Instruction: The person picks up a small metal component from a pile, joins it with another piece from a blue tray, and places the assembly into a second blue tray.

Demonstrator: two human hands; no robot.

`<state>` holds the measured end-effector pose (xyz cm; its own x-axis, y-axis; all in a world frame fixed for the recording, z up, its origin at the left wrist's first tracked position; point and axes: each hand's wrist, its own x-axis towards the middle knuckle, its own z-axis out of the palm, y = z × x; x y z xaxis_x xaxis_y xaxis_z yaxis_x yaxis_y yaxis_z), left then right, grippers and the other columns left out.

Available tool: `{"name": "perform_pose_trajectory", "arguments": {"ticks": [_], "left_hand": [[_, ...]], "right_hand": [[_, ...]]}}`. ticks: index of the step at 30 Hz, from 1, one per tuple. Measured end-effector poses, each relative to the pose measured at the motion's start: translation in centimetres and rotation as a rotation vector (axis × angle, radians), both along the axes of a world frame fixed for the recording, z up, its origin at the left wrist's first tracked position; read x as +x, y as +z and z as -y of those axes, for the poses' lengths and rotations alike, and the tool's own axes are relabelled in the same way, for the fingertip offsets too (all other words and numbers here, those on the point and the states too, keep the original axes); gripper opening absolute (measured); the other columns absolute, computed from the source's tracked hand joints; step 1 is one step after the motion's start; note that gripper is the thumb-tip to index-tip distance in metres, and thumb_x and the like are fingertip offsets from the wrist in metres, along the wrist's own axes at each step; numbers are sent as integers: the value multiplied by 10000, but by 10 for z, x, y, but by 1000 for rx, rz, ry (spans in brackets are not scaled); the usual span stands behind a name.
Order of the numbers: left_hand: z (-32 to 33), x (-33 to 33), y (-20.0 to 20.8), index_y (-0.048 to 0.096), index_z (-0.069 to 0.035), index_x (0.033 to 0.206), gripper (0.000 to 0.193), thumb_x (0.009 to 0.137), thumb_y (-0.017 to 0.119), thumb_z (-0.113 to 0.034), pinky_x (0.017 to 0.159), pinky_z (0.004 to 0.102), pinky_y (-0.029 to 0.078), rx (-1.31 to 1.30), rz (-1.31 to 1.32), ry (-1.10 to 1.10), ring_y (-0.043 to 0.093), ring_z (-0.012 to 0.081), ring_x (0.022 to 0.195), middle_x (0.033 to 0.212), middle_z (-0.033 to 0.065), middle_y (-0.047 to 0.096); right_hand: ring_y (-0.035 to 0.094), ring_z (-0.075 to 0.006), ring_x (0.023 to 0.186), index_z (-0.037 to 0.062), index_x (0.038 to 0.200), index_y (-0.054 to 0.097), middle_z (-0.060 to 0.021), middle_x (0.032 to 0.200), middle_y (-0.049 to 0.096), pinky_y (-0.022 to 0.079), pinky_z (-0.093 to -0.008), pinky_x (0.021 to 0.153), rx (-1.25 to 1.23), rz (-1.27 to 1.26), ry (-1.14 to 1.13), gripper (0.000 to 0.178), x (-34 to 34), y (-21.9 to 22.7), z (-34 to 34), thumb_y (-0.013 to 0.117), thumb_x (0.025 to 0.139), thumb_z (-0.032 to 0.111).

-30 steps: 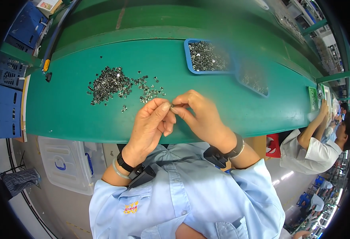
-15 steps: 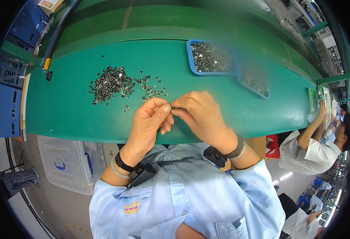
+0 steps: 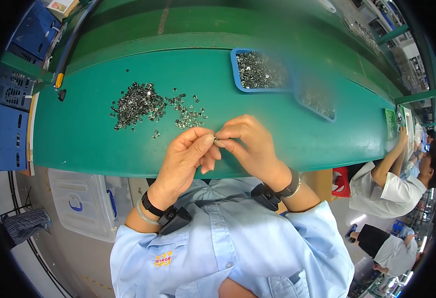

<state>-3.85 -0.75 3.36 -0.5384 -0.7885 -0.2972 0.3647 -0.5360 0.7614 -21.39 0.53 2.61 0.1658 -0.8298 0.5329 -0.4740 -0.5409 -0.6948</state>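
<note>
My left hand [image 3: 188, 154] and my right hand [image 3: 250, 144] meet fingertip to fingertip above the near edge of the green table [image 3: 79, 139]. Between them they pinch a small metal part [image 3: 218, 142]; most of it is hidden by the fingers. A heap of small dark metal parts [image 3: 136, 103] lies on the table to the left, with a looser scatter of lighter metal parts [image 3: 188, 114] just beyond my left hand. A blue tray [image 3: 237, 74] filled with metal parts stands farther back to the right.
A second, clear tray [image 3: 317, 102] with parts lies right of the blue one. Blue crates [image 3: 4, 119] stand at the left, a white plastic bin [image 3: 81, 198] under the table. Another person [image 3: 396, 179] in white works at the table's right end.
Both hands stay together at the same spot; only the fingers shift slightly around the small part.
</note>
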Motion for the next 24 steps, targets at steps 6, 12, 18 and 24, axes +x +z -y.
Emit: {"name": "perform_pose_trajectory", "arguments": {"ticks": [6,12,18,24], "left_hand": [[1,2,-4,558,-37,928,189,945,524,-222,476,199,396,-40,56,-4,519,75,557,743,48,604],[0,-3,0,545,-44,925,159,929,554,-203,472,205,393,34,-13,39,518,85,553,718,41,593],[-1,-5,-3,530,-49,924,151,918,572,-194,472,212,390,8,-70,30,518,94,552,707,42,584],[-1,-7,-7,520,-55,907,147,911,582,-188,470,218,388,2,-130,17,519,98,551,705,41,581]], "right_hand": [[570,-211,784,105,858,619,-21,865,609,425,-327,674,-43,-139,3,177,-5,5,-1,716,715,71],[561,-212,766,107,853,629,-18,861,606,420,-329,678,-88,-121,-24,165,-5,0,-2,715,713,88],[557,-219,755,103,853,642,-21,855,608,433,-335,677,-89,-87,-61,158,-1,-4,-5,713,713,86],[567,-223,766,95,859,652,-32,857,607,456,-328,689,-97,-30,-63,148,1,-5,-8,704,723,72]]}}
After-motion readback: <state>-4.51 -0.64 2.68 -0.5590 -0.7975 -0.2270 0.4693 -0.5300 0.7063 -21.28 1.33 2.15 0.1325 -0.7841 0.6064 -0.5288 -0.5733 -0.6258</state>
